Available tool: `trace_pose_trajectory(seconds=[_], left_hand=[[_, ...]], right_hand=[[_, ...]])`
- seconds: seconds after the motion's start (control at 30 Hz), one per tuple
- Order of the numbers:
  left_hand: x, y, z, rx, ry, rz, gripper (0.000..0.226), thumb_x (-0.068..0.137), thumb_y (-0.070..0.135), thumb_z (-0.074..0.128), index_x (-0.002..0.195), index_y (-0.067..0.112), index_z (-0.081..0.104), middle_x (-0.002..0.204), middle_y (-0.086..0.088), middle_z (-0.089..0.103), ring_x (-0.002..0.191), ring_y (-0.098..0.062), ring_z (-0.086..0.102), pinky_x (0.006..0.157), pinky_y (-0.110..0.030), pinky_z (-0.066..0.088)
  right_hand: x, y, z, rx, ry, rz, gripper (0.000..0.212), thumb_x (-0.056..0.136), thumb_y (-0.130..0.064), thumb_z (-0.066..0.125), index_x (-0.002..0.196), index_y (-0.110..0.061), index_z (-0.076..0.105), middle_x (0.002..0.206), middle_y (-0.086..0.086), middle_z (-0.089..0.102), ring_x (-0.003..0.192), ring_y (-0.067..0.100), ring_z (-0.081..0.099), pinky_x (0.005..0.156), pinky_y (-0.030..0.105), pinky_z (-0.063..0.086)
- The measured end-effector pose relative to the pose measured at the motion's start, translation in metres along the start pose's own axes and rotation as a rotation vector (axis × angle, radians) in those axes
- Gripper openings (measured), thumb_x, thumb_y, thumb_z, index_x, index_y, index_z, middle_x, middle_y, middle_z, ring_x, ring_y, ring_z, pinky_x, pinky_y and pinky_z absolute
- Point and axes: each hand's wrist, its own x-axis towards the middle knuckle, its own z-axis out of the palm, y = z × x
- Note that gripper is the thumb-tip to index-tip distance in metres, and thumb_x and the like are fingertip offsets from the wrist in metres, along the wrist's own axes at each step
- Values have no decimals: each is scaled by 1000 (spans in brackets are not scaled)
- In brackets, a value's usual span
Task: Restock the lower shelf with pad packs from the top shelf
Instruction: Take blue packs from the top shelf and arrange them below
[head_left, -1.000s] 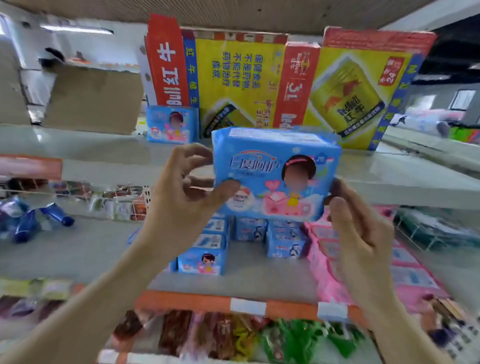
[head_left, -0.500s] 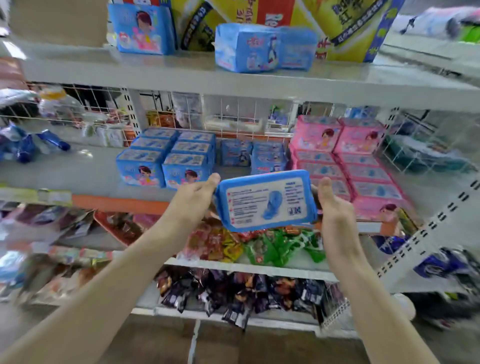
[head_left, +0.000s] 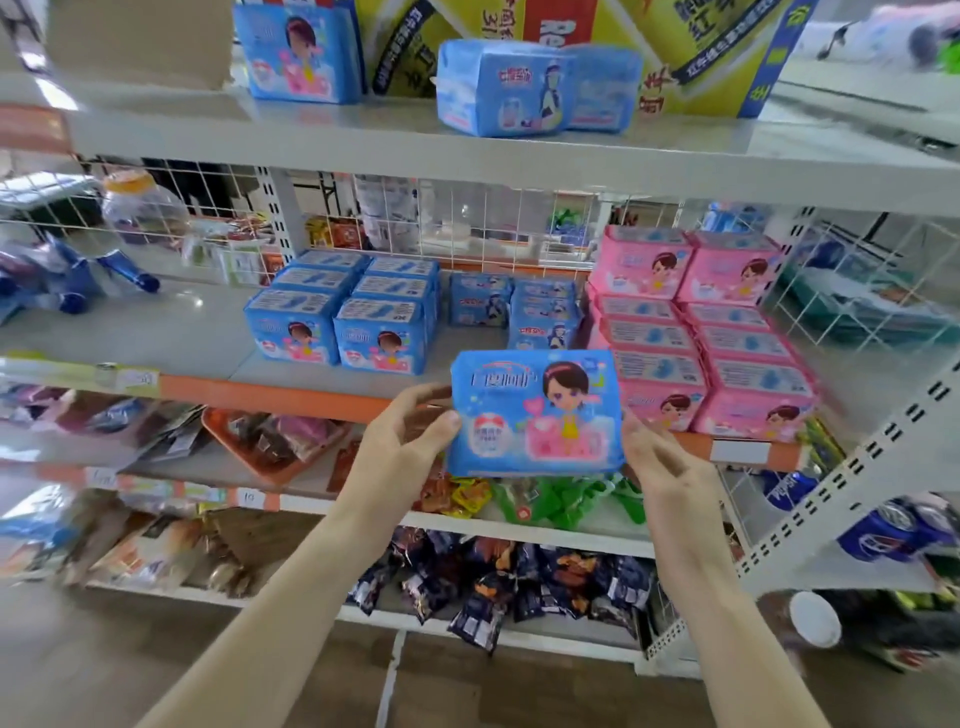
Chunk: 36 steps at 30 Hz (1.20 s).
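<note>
A blue pad pack (head_left: 535, 413) with a cartoon girl on its front is held upright between my left hand (head_left: 402, 441) and my right hand (head_left: 662, 460), just in front of the lower shelf's orange edge (head_left: 291, 392). On that shelf stand blue pad stacks (head_left: 340, 317), smaller blue packs (head_left: 514, 312) and pink stacks (head_left: 696, 338). The top shelf (head_left: 363, 140) carries one upright blue pack (head_left: 298, 52) and a lying blue bundle (head_left: 530, 88).
Yellow and red drink cartons (head_left: 691, 47) stand behind the top-shelf packs. White wire mesh (head_left: 467, 218) backs the lower shelf. Snack bags (head_left: 493, 582) fill the shelves below. Blue bottles (head_left: 78, 283) lie at the far left.
The pack came down from top-shelf height to the lower shelf's front edge. It was turned back-side up half a second ago and now shows its front again.
</note>
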Motion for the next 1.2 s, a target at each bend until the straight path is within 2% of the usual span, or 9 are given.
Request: trace_pose_trajectory(seconds=[0.1, 0.2, 0.4, 0.53, 0.7, 0.83, 0.93, 1.1, 1.2], left_hand=[[-11, -7, 0, 7, -4, 75, 35, 88, 20, 72, 120, 29, 62, 117, 8, 70, 114, -11, 65, 90, -32, 57], [-18, -13, -6, 79, 21, 119, 48, 87, 11, 76, 128, 27, 56, 121, 9, 68, 115, -8, 64, 92, -29, 55], [-24, -23, -32, 116, 46, 170, 56, 85, 10, 77, 129, 37, 56, 122, 18, 67, 114, -4, 64, 88, -18, 54], [-16, -26, -55, 59, 74, 198, 60, 85, 0, 73, 127, 40, 58, 125, 14, 67, 119, -9, 63, 91, -24, 55], [6, -31, -81, 33, 61, 221, 69, 86, -3, 71, 120, 56, 60, 125, 18, 67, 119, -6, 62, 92, -21, 54], [34, -40, -115, -4, 57, 191, 63, 87, -4, 70, 125, 44, 58, 123, 18, 68, 118, -5, 63, 93, -23, 54], [59, -44, -156, -26, 56, 169, 59, 87, -6, 69, 125, 39, 59, 120, 17, 69, 117, -5, 64, 90, -23, 56], [102, -59, -231, -58, 107, 155, 58, 87, -10, 67, 121, 36, 60, 117, 19, 70, 113, -4, 65, 81, -17, 56], [126, -70, -273, -29, 93, 146, 50, 91, -5, 66, 128, 26, 58, 121, 14, 70, 115, -8, 66, 82, -21, 57]], right_hand=[[-4, 12, 2, 80, -11, 12, 23, 85, -34, 68, 108, -34, 73, 128, -16, 62, 115, -22, 49, 89, 8, 47], [-9, 18, 7, 102, -21, -15, 35, 75, -36, 73, 109, -40, 70, 125, -27, 60, 109, -28, 49, 82, 1, 46], [-6, 27, 30, 100, -65, -21, 38, 71, -36, 76, 105, -54, 70, 125, -24, 66, 127, 0, 55, 107, 34, 47], [-3, 32, 54, 89, -90, -26, 47, 80, -20, 77, 97, -63, 69, 120, -29, 66, 126, -5, 54, 104, 22, 47], [4, 38, 83, 93, -66, 30, 47, 86, -12, 73, 93, -58, 72, 118, -24, 69, 123, 0, 58, 100, 23, 51], [20, 34, 126, 127, -51, 29, 47, 87, -5, 71, 89, -52, 76, 117, -17, 71, 115, -1, 63, 84, 10, 51], [34, 32, 173, 125, -91, 21, 46, 89, -8, 70, 97, -54, 74, 121, -18, 69, 119, 0, 61, 91, 13, 51], [58, 42, 260, 64, -127, 27, 42, 90, -9, 70, 115, -44, 70, 126, -14, 68, 123, 8, 60, 104, 38, 50], [72, 48, 310, -23, -129, -23, 42, 91, -13, 70, 126, -35, 65, 129, -15, 65, 122, 1, 59, 103, 30, 50]])
